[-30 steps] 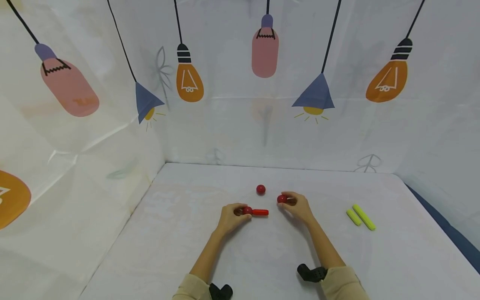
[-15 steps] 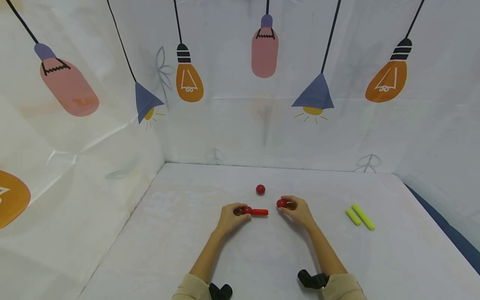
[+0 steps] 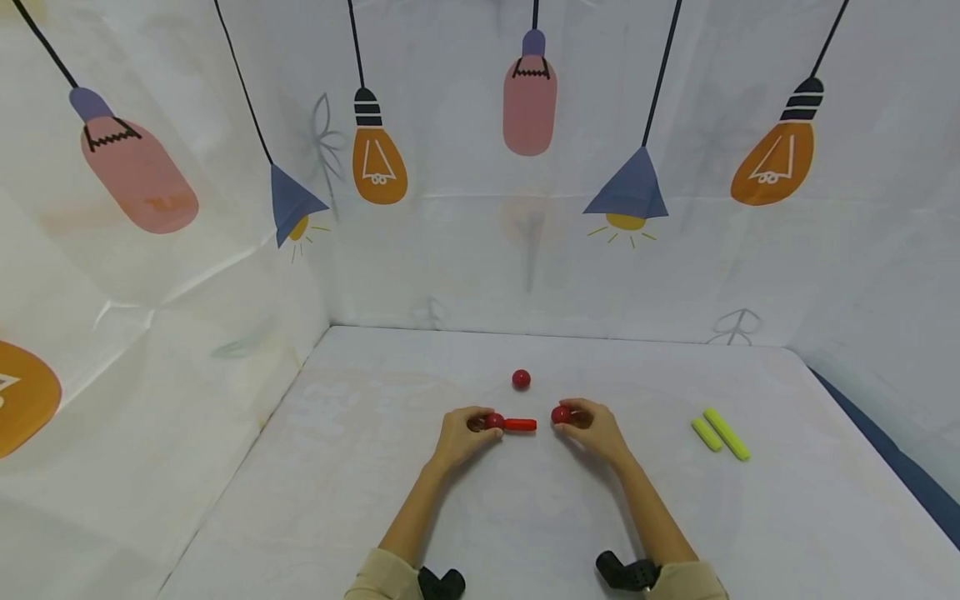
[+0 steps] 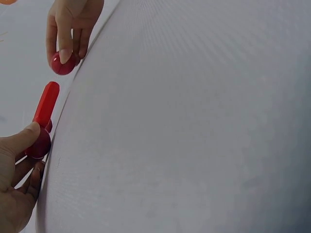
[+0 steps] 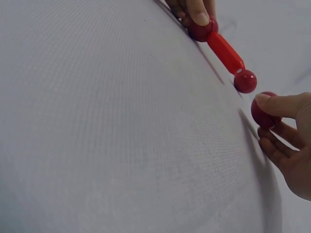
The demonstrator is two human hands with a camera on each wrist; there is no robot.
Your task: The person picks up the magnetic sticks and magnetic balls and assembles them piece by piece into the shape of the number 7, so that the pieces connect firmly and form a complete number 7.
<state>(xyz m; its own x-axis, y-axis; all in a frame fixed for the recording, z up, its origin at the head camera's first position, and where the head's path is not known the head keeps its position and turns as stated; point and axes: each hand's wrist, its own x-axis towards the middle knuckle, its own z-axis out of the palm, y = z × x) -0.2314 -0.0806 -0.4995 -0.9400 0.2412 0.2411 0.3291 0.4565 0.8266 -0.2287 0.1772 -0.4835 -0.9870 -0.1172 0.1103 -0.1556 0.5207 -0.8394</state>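
Observation:
My left hand (image 3: 459, 435) pinches a dark red ball (image 4: 40, 145) between thumb and fingers. From that ball a bright red stick (image 3: 521, 425) points right. Across a short gap from the stick's free end, my right hand (image 3: 598, 429) holds a second red ball (image 3: 560, 415) by thumb and fingertips. In the right wrist view this ball (image 5: 265, 110) faces the stick (image 5: 225, 52). A third red ball (image 3: 521, 379) lies on the table behind the stick, untouched. Seen from the right wrist, that third ball (image 5: 245, 81) overlaps the stick's end.
Two yellow-green sticks (image 3: 720, 435), one short and one long, lie side by side on the white table (image 3: 360, 483) to the right. White sheets printed with lamps (image 3: 450, 267) rise behind and at the left. Black devices (image 3: 628, 572) sit at both wrists.
My right hand has brought its ball nearer to me and slightly left, level with the stick. The left hand, its ball and stick, and the third ball stay where they were.

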